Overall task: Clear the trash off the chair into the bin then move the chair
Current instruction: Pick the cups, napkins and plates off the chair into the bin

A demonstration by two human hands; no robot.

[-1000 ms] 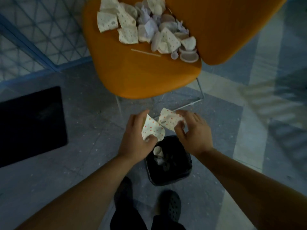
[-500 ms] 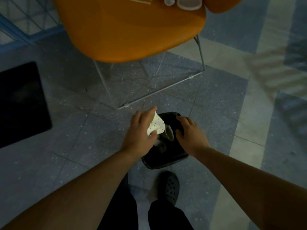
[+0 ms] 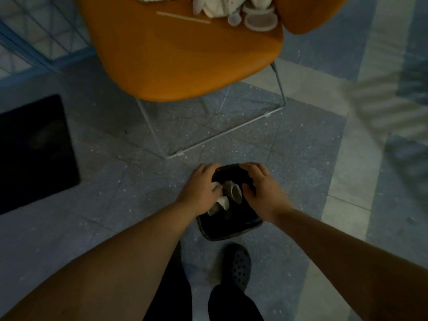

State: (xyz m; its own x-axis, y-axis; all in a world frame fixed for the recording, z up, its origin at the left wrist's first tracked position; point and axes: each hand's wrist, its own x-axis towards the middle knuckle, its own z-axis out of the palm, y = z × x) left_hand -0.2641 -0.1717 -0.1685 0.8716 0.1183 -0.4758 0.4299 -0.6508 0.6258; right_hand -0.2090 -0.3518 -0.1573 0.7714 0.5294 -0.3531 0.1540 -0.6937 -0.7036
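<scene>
The trash (image 3: 228,6) is now split between two places: most of it still sits heaped at the back of the orange chair (image 3: 185,56), while a few pale crumpled pieces (image 3: 229,193) lie inside the small black bin (image 3: 229,225) on the floor just in front of the chair's wire legs. A second ago both hands held spotted paper wrappers up above the bin; the right one let go first, and now the left wrapper has gone down too. The left hand (image 3: 199,191) is at the bin's mouth with its fingers curled and a bit of white paper still against its fingertips, though I cannot tell whether it still pinches it. The right hand (image 3: 261,191) has its fingers spread over the rim and holds nothing. So this load looks delivered, but the job is far from done, I'd say. What remains on the seat is crumpled white paper, a couple of round clear lids (image 3: 261,21) and a thin stick (image 3: 183,17). A dark mat (image 3: 34,154) lies off to the left
</scene>
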